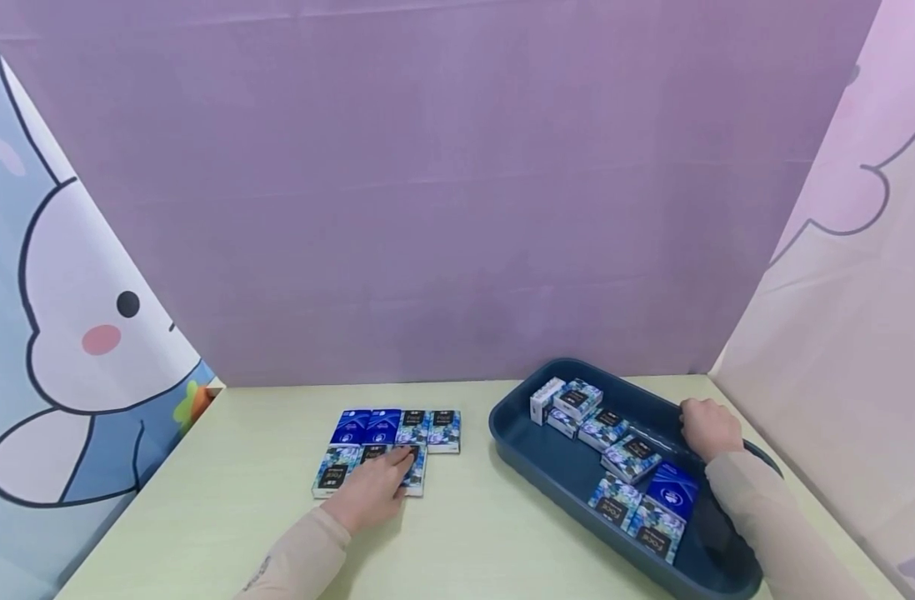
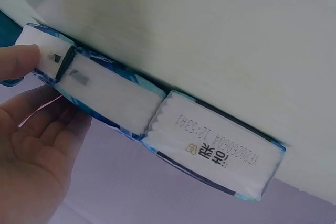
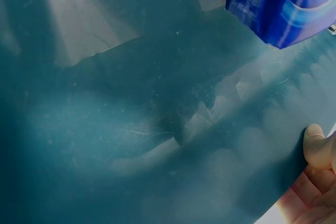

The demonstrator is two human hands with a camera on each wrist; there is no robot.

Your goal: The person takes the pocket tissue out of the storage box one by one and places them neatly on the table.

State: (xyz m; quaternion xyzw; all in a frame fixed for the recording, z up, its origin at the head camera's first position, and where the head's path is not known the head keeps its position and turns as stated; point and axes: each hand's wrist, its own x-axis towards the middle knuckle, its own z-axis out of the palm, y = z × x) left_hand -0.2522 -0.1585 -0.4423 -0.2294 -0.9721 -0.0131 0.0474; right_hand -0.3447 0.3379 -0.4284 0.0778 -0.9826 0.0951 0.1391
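Observation:
Two rows of small tissue packs lie side by side on the table. The back row has two plain blue packs (image 1: 367, 427) and two flower-printed packs (image 1: 429, 429). My left hand (image 1: 371, 487) lies over the front row, holding its rightmost tissue pack (image 1: 415, 477). In the left wrist view my thumb (image 2: 21, 60) presses that pack's white end, with the fingers along its top side. My right hand (image 1: 711, 429) grips the right rim of a dark blue tray (image 1: 547, 475), thumb (image 3: 316, 148) on the inner wall. Several tissue packs (image 1: 632, 458) lie loosely inside the tray.
The pale table (image 1: 225, 517) carries both the rows and the tray, which sits at an angle on the right. A purple cloth wall (image 1: 457, 208) rises behind the table. Printed cartoon curtains (image 1: 97, 350) hang at both sides.

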